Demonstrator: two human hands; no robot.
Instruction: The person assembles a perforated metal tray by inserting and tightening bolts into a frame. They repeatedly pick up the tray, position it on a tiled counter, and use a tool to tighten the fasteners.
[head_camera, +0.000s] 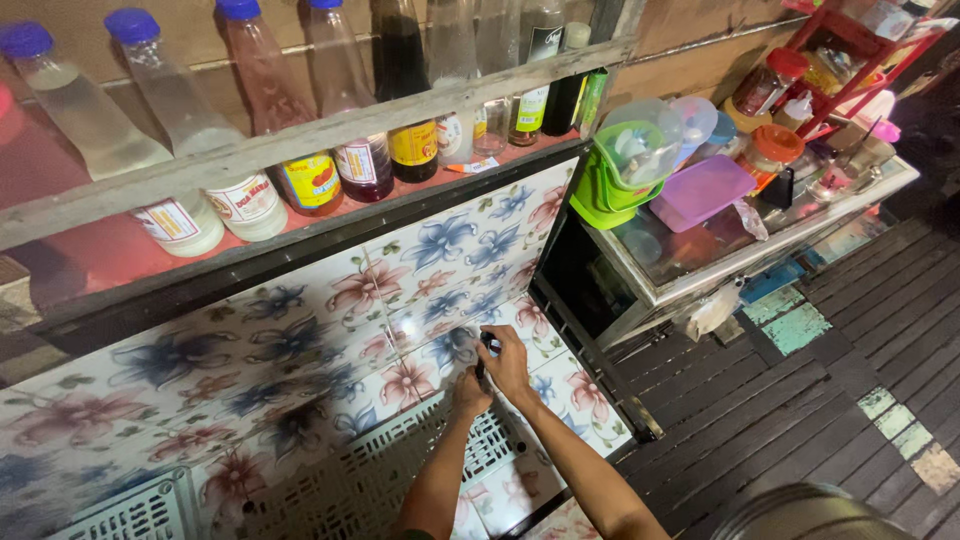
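Both hands meet over the floral-patterned tabletop (300, 350), closed around a small dark object (487, 345) whose kind cannot be told: the right hand (510, 362) wraps it from above and the left hand (470, 392) pinches it from below, so it sits between the fingers of both, poking out just beyond the right knuckles. Just under the wrists lies a white slatted plastic tray (400, 465), and a second one (130, 515) sits well off to the left. Above and beyond the hands, a wooden shelf with a rail (300, 140) carries a row of bottles: clear ones with blue caps (160, 70), pinkish ones (265, 70), and dark sauce bottles with yellow and red labels (410, 110). Up and to the right of the hands stands a metal-framed glass cabinet (700, 260) bearing a green plastic basket (620, 180), a purple lidded box (700, 190) and orange-lidded jars (775, 145). To the right, the floor (840, 370) is dark wooden planks with worn paint patches.
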